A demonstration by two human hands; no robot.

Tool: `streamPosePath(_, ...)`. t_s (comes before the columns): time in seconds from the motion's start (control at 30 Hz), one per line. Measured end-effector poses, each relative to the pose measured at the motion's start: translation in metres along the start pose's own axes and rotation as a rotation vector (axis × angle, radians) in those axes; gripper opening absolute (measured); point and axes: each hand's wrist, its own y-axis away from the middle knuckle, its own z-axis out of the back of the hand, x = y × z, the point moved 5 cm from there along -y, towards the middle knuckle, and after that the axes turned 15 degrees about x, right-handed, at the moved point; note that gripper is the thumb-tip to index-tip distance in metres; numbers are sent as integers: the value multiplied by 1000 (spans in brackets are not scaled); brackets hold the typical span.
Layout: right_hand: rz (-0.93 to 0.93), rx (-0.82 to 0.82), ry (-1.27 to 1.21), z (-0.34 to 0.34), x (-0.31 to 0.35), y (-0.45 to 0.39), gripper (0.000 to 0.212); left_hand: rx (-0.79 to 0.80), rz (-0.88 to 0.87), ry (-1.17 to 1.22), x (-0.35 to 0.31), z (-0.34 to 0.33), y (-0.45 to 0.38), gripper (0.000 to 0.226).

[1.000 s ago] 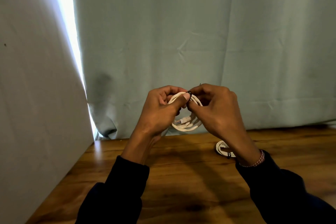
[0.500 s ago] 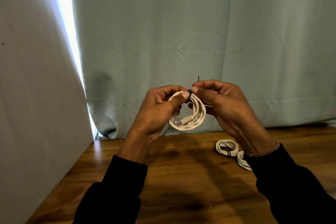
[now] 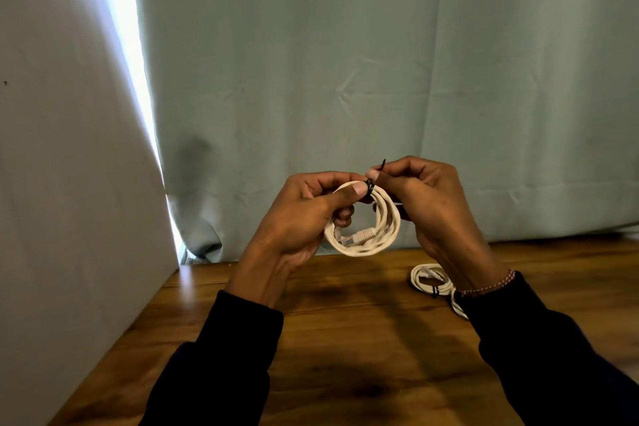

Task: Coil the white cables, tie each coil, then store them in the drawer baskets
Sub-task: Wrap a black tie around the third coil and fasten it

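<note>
A coiled white cable (image 3: pixel 383 235) with a clear plug inside the loop is held upright above the wooden table (image 3: pixel 345 339). My left hand (image 3: pixel 304 218) grips the coil's top left, thumb pressed on a black tie (image 3: pixel 370 186) wrapped around the strands. My right hand (image 3: pixel 425 204) pinches the tie's free end, whose tip sticks up past my fingers. Two more white coils lie on the table at the right: one with a black tie (image 3: pixel 428 278) and another (image 3: pixel 458 306) mostly hidden behind my right sleeve.
A pale green curtain (image 3: pixel 380 62) hangs right behind the table's far edge. A white wall (image 3: pixel 69 183) borders the table on the left, with a bright gap of light beside the curtain. No drawer or basket is visible.
My right hand has drawn back from the coil towards the right, pulling the tie's end out, and the coil now shows more fully. The coils on the table came into view.
</note>
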Motion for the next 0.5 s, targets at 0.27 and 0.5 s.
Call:
streamPosePath(0.27, 156, -175, 266, 5, 5, 3, 5, 4, -29, 22, 4, 2, -3, 33)
streamPosePath(0.5, 364, -193, 452, 2, 31, 14, 12, -56, -90, -10, 2, -2, -4, 20)
